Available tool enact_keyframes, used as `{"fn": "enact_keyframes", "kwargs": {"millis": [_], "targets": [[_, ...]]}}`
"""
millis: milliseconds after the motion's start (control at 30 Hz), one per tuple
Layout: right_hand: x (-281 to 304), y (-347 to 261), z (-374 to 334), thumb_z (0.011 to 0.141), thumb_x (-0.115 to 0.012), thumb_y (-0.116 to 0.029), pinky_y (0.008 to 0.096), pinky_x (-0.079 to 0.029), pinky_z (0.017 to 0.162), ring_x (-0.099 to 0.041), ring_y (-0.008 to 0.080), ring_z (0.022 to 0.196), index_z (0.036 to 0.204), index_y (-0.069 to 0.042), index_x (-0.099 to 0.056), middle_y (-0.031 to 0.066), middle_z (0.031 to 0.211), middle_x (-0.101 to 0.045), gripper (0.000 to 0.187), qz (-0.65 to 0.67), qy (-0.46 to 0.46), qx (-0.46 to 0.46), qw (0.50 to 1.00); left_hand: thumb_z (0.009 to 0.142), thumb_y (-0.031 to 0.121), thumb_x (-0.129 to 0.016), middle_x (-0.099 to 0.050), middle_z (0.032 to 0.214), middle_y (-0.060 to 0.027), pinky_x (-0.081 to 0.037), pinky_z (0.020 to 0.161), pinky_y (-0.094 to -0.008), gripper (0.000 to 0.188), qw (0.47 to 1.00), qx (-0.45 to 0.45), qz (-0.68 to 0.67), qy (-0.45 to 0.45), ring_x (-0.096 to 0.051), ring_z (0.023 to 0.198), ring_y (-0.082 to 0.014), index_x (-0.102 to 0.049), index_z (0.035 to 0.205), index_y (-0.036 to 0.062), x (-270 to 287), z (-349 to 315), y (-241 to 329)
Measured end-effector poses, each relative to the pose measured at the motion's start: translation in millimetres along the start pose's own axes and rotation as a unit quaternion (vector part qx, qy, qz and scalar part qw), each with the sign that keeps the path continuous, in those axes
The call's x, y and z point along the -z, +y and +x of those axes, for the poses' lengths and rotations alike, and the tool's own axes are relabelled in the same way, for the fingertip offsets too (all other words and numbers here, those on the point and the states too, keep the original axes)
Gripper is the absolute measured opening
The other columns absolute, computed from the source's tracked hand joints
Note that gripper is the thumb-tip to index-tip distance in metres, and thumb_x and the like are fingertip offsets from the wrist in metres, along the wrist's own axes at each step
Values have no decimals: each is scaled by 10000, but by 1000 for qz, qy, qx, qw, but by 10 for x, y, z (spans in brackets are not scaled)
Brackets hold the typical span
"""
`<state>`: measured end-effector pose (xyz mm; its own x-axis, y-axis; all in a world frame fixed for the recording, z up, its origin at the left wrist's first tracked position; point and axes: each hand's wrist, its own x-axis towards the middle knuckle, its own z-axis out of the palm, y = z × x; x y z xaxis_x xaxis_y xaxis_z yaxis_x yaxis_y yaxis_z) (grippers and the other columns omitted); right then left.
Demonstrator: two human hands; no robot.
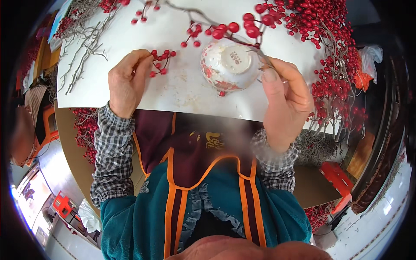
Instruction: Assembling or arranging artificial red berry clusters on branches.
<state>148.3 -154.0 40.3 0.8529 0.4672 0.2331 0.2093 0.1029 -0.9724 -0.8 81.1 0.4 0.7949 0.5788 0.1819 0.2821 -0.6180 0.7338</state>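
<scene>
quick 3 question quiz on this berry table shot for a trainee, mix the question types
1. True or false: the bowl stands upside down on the white sheet.
2. Which hand pinches the small berry sprig?
3. Pick one: the right hand holds a) scissors b) a thin stem c) a cup.

Key: 1 true. 2 the left hand. 3 b; the stem runs up to a berry branch over the bowl.
</scene>
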Motion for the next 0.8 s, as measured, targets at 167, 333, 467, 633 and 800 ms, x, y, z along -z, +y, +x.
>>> {"fn": "enact_keyframes", "kwargs": {"millis": [167,333,467,633,800], "targets": [[-67,17,-9,879,-670,-34,222,-467,665,-568,94,752,1045,17,-693,74,931,-642,175,-63,-20,28,997,876,-32,-591,-622,941,-87,-509,635,-286,319,998,27,65,2,-604,751,-144,-574,1191,12,177,-158,159],[-83,27,-1,867,-674,-23,256,-511,686,-616,134,769,1070,5,-693,98,912,-658,206,-174,-35,97,979,742,-28,-696,-580,1158,-144,-505,816,-375,484,984,-102,144,-30,-583,980,-307,-607,1205,80,307,-173,323],[-100,32,-20,857,-681,-20,267,-519,704,-627,155,791,1076,-3,-692,109,906,-673,220,-208,-37,92,973,734,-9,-714,-584,1159,-136,-511,821,-387,491,977,-138,145,-70,-587,974,-310,-642,1198,136,239,-182,337],[-117,83,-9,846,-682,-14,292,-522,719,-633,200,827,1054,-14,-695,108,945,-691,209,-256,-28,146,955,763,-43,-649,-625,1060,-99,-504,807,-377,453,962,-168,175,-124,-602,941,-269,-646,1184,124,197,-133,282],[-130,131,-5,842,-674,-16,320,-494,770,-616,220,866,1049,-30,-706,104,953,-686,210,-273,-30,169,947,752,-30,-661,-641,1001,-92,-497,795,-372,397,947,-205,204,-139,-606,920,-266,-648,1132,85,233,-88,218]]}}
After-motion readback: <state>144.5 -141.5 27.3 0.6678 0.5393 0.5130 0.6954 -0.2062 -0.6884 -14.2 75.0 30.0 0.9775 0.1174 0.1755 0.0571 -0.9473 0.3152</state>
